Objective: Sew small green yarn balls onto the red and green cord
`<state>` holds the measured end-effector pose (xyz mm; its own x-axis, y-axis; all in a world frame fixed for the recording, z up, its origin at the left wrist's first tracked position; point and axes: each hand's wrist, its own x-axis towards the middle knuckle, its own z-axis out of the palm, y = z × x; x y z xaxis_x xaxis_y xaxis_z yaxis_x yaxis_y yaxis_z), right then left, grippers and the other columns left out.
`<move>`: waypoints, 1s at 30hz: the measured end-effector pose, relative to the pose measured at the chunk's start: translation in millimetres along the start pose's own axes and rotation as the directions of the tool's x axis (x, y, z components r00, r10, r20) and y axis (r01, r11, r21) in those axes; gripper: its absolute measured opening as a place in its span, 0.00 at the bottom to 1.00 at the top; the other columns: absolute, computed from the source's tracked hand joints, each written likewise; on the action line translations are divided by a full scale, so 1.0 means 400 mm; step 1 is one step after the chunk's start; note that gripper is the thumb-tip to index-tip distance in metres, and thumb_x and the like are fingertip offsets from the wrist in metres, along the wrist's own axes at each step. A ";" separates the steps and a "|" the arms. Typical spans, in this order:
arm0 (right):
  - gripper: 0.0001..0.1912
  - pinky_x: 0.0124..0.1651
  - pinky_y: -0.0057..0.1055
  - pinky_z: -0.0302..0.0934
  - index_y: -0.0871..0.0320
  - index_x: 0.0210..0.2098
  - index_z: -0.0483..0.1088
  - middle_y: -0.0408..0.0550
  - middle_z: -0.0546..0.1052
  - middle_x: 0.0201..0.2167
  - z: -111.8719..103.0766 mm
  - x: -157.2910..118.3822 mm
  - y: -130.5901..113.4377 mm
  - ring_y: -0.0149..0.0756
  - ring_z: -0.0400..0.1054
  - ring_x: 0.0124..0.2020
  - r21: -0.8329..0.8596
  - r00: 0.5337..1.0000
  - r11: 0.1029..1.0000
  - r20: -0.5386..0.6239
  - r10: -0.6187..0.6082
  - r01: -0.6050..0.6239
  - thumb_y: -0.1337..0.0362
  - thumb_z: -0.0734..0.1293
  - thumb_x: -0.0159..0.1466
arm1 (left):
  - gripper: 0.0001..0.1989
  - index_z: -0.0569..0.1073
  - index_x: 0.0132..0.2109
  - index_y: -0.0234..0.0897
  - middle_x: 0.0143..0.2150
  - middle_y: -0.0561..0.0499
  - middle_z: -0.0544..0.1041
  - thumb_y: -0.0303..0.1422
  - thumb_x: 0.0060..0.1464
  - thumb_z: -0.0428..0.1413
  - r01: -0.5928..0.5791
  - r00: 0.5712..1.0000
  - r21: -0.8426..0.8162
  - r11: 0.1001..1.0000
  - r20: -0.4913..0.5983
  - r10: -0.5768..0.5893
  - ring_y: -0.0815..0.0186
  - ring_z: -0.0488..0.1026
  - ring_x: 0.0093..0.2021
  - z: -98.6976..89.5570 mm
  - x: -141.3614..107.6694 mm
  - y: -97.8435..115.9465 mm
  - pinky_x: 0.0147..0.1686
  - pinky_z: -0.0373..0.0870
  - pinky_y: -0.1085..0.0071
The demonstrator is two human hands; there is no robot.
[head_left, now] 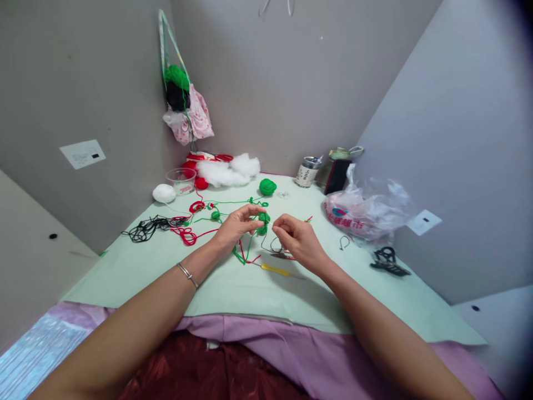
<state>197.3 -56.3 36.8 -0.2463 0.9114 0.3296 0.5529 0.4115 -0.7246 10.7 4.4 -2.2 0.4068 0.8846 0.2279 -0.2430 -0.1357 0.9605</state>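
Observation:
Over the middle of the table, my left hand (238,226) holds a small green crocheted piece (264,224) between thumb and fingers. Facing it, my right hand (296,238) is closed in a pinch on a thin, pale needle (270,224), its tip at the green piece. A dark thread (263,244) loops down below the two hands. On the table under them lie a yellow-handled crochet hook (275,270) and scissors (282,256), partly hidden by my right hand. Red and green yarn ends lie beside the hook.
Left of my hands are tangled black yarn (152,228), red yarn (187,236) and a white ball (164,193). Behind lie white stuffing (227,171), a clear tub (182,182) and a green yarn ball (267,187). To the right are a plastic bag (358,214) and a black hair claw (389,262).

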 end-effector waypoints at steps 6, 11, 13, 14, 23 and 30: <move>0.07 0.25 0.25 0.52 0.57 0.33 0.65 0.35 0.66 0.15 0.019 0.002 0.009 0.27 0.55 0.18 0.169 1.000 0.985 0.017 0.022 -0.025 0.62 0.60 0.66 | 0.17 0.74 0.45 0.39 0.41 0.52 0.73 0.34 0.47 0.66 0.055 0.998 -0.095 0.994 0.016 -0.054 0.71 0.68 0.36 0.010 -0.004 -0.004 0.32 0.62 0.75; 0.08 0.25 0.25 0.52 0.56 0.34 0.64 0.36 0.67 0.16 0.031 0.001 0.013 0.27 0.56 0.18 0.222 0.999 0.974 0.012 0.046 -0.048 0.59 0.60 0.67 | 0.18 0.73 0.44 0.38 0.41 0.51 0.74 0.34 0.45 0.66 0.076 0.997 -0.123 0.989 0.009 -0.075 0.71 0.68 0.34 0.018 -0.008 0.001 0.32 0.63 0.75; 0.09 0.24 0.25 0.52 0.56 0.34 0.64 0.36 0.68 0.17 0.036 0.001 0.016 0.27 0.56 0.17 0.235 0.998 0.970 0.009 0.062 -0.062 0.58 0.61 0.67 | 0.18 0.73 0.44 0.38 0.42 0.51 0.74 0.34 0.44 0.67 0.048 0.999 -0.103 0.994 -0.006 -0.049 0.71 0.69 0.35 0.019 -0.009 0.001 0.32 0.62 0.74; 0.09 0.24 0.25 0.51 0.56 0.34 0.64 0.36 0.68 0.17 0.038 0.002 0.018 0.26 0.56 0.17 0.243 0.998 0.968 0.009 0.069 -0.069 0.58 0.61 0.67 | 0.18 0.73 0.43 0.38 0.42 0.50 0.74 0.33 0.44 0.67 0.032 0.999 -0.091 0.995 -0.014 -0.033 0.70 0.69 0.36 0.020 -0.009 0.002 0.32 0.62 0.74; 0.09 0.32 0.29 0.55 0.58 0.33 0.75 0.44 0.69 0.28 0.020 0.016 0.032 0.30 0.60 0.28 0.093 0.987 0.993 -0.148 -0.056 0.070 0.60 0.65 0.64 | 0.17 0.73 0.43 0.37 0.45 0.49 0.73 0.31 0.45 0.66 -0.052 0.998 -0.028 0.998 -0.036 0.051 0.71 0.68 0.36 0.015 -0.003 0.001 0.30 0.63 0.75; 0.09 0.29 0.29 0.52 0.59 0.38 0.75 0.42 0.68 0.25 0.020 0.004 0.010 0.29 0.57 0.24 0.110 0.996 0.994 -0.088 -0.009 0.019 0.61 0.64 0.64 | 0.16 0.73 0.43 0.37 0.46 0.49 0.73 0.31 0.46 0.65 -0.089 0.994 0.017 0.996 -0.060 0.090 0.71 0.68 0.35 0.008 -0.003 -0.001 0.30 0.63 0.75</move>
<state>192.7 -53.1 29.6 -0.1800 0.9038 0.3882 0.4575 0.4263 -0.7804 13.0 1.9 -2.3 0.3297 0.8939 0.3037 -0.2636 -0.2217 0.9388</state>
